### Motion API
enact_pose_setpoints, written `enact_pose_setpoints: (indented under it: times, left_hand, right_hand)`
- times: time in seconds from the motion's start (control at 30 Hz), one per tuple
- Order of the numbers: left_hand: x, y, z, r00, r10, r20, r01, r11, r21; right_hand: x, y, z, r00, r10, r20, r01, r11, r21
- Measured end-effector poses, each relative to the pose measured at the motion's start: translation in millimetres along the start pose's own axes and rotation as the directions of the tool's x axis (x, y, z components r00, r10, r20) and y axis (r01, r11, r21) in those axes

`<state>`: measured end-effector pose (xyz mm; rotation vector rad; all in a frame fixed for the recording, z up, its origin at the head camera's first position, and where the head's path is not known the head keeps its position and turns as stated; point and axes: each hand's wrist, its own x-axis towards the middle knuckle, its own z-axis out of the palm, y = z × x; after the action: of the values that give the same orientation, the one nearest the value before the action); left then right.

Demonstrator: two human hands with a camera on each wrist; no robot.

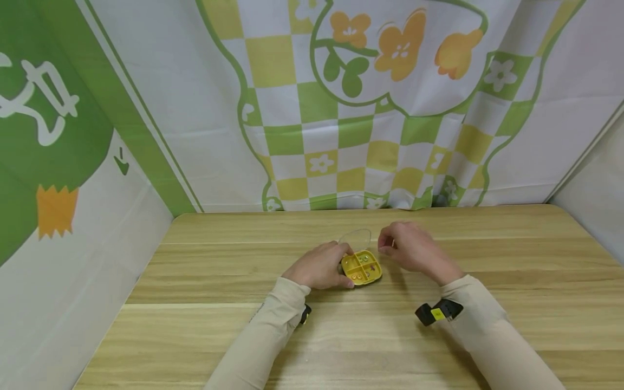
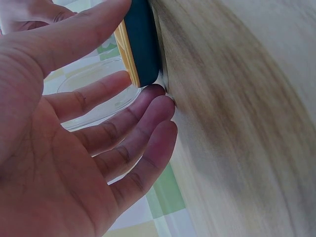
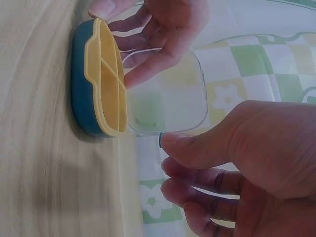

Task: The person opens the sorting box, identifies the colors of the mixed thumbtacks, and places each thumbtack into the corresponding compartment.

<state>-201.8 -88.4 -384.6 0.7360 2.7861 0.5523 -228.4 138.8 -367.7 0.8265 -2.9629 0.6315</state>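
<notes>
Sorting, seemingly: one divided box (image 3: 83,94) on the bench (image 1: 195,314), gripped by the left hand (image 1: 319,266); right hand (image 1: 411,246) beside it, apparently pinching a tiny teal piece (image 3: 160,140); next move likely needs precision.

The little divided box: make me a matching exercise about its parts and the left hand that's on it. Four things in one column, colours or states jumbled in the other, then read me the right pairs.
Column one
1. Lid
2. Divided tray
3. Outer shell
4. Left hand

Column two
A. Teal
B. Holding the tray's edge
C. Clear and raised open
D. Yellow

Pairs: 1-C, 2-D, 3-A, 4-B.
</notes>
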Motion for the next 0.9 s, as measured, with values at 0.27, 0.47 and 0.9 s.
enact_pose_setpoints:
  times: [0.27,0.47,0.9]
  left_hand:
    - [0.2,-0.5,0.1,1.000,0.008,-0.006,-0.008,1.000,0.003]
    - [0.4,-1.0,-0.2,1.000,0.022,-0.008,-0.022,1.000,0.009]
    - [0.0,-1.3,-0.6,1.000,0.007,0.007,-0.007,1.000,0.001]
  right_hand:
    - [-0.9,-6,5,0.999,-0.034,-0.003,0.034,0.999,0.001]
    - [-1.2,-9,8,0.998,-0.059,-0.004,0.059,0.998,0.005]
    - [-0.3,-21,18,0.998,-0.064,0.009,0.065,0.998,-0.004]
